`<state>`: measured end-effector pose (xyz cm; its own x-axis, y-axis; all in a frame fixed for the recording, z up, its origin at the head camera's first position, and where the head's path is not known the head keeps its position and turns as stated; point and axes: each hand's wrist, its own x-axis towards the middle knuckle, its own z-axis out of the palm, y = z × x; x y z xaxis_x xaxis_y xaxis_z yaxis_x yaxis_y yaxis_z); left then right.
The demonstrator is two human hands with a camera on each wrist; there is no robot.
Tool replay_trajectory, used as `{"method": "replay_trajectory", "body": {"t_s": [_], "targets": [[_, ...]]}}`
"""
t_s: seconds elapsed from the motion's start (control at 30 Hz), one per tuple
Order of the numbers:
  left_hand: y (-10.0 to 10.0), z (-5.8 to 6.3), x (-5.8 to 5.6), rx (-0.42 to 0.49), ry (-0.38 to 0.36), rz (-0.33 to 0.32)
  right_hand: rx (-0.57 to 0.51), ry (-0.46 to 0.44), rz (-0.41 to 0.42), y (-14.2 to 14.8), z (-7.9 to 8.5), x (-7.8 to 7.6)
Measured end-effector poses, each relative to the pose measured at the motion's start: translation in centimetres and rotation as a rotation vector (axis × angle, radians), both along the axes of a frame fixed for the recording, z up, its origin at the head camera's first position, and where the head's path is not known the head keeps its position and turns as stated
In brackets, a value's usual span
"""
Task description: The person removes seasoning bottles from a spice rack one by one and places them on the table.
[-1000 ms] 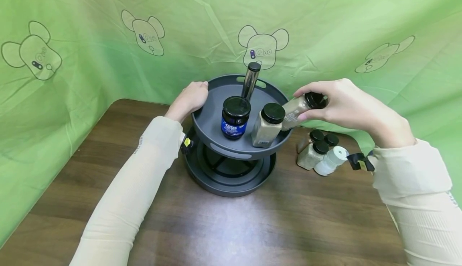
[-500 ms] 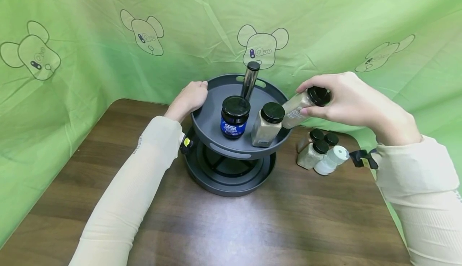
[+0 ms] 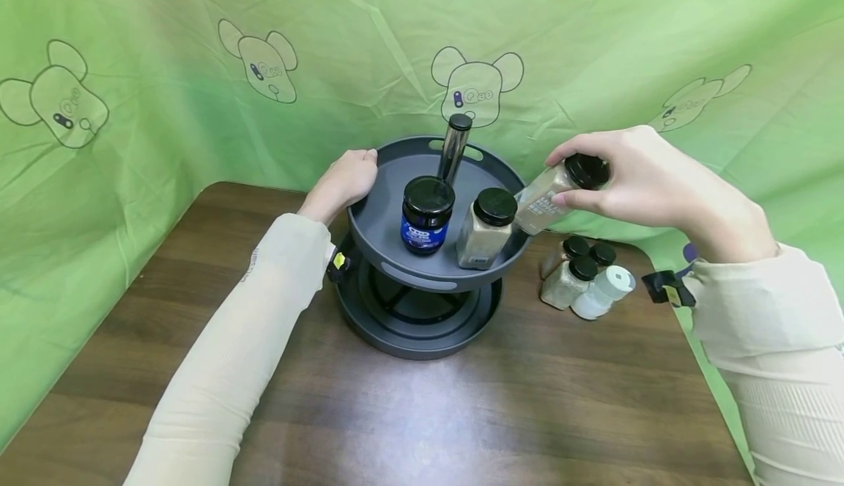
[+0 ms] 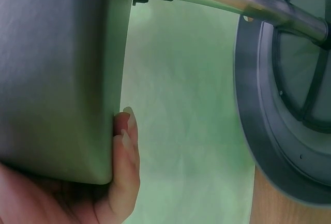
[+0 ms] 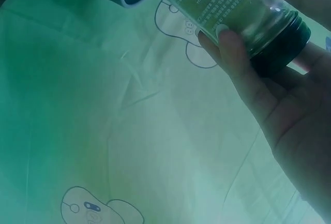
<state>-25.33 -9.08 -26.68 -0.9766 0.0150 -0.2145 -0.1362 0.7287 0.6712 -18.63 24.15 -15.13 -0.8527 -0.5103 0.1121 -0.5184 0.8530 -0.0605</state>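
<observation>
At the far left edge of the two-tier grey rack, my left hand (image 3: 344, 182) grips the upper tray (image 3: 385, 211). In the left wrist view its fingers (image 4: 124, 172) curl under the tray wall. My right hand (image 3: 649, 178) pinches a clear spice jar (image 3: 542, 204) below its black lid, thumb on the labelled side. The jar leans, its base overlapping the tray's right rim. On the upper tray stand a black-lidded jar with a blue label (image 3: 424, 233), a square jar of pale powder (image 3: 484, 240) and a slim black-capped tube (image 3: 453, 152).
Several small black-lidded jars (image 3: 563, 286) and a white-capped bottle (image 3: 601, 295) cluster on the wooden table (image 3: 560, 398) right of the rack. The lower tray (image 3: 422, 347) sits beneath the upper one. A green cloth (image 3: 369, 46) hangs behind.
My right hand has shifted slightly up and to the right with the spice jar, whose base has moved outward over the tray's rim. The left hand keeps its place on the tray.
</observation>
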Motion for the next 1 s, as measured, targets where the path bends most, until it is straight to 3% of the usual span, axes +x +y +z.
{"method": "replay_trajectory", "body": {"t_s": [0.63, 1.0], "targets": [[0.0, -0.1, 0.0, -0.001, 0.001, 0.000, 0.001, -0.019, -0.044, 1.3, -0.3, 0.0], [-0.1, 0.0, 0.0, -0.012, -0.004, -0.006, 0.062, -0.058, -0.065, 2.4, 0.0, 0.2]]}}
